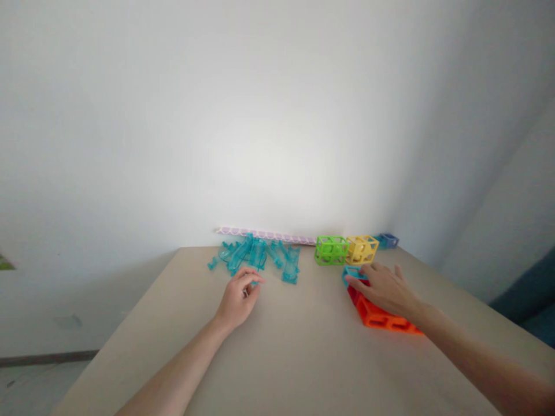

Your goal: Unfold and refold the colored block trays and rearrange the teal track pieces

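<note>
Head view: spreads right hand (379,284) palm-down over cyan, red and orange open-frame blocks (375,315) toward table (312,358)'s right edge, likely to steady them; blurred, cannot tell if gripping. Curls left hand (239,297) loosely, gap between fingers and thumb, apparently holding nothing, just in front of translucent teal pieces (257,254) near back edge, perhaps for easy reach. Has green block (332,250) and yellow block (362,249) side by side toward back right corner, probably parked out of the hands' way.

No text, label, brand, number or sign can be read, whether on the coloured blocks (371,314), the teal pieces (257,253), the patterned strip (277,236) or the wall (260,115).
</note>
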A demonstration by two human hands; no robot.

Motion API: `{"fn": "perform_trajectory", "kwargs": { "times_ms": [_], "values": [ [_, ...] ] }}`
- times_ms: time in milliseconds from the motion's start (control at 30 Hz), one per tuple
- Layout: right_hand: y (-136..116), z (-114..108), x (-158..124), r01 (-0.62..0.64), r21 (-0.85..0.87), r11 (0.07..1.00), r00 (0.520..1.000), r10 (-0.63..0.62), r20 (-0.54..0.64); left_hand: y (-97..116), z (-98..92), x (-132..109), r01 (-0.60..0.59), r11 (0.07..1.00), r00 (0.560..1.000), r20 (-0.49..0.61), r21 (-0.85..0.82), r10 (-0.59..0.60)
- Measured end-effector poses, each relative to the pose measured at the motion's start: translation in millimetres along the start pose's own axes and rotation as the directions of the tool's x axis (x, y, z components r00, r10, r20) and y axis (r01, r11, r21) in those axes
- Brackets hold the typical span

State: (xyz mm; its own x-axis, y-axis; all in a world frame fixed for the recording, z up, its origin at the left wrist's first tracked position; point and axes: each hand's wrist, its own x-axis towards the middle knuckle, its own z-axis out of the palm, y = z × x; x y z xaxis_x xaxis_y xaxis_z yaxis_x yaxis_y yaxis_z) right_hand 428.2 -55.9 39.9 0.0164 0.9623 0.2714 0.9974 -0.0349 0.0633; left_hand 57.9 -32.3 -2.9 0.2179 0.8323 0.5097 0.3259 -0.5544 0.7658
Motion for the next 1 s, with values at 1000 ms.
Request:
{"fn": "perform_trajectory", "kwargs": {
  "times_ms": [1000],
  "values": [
    [-20.6,-28.2,43.2,0.52,0.142,0.842,0.85,-0.527,0.009,-1.5,0.6,-1.4,-0.009,1.0,0.998,0.064,0.005,0.008]
  ]
}}
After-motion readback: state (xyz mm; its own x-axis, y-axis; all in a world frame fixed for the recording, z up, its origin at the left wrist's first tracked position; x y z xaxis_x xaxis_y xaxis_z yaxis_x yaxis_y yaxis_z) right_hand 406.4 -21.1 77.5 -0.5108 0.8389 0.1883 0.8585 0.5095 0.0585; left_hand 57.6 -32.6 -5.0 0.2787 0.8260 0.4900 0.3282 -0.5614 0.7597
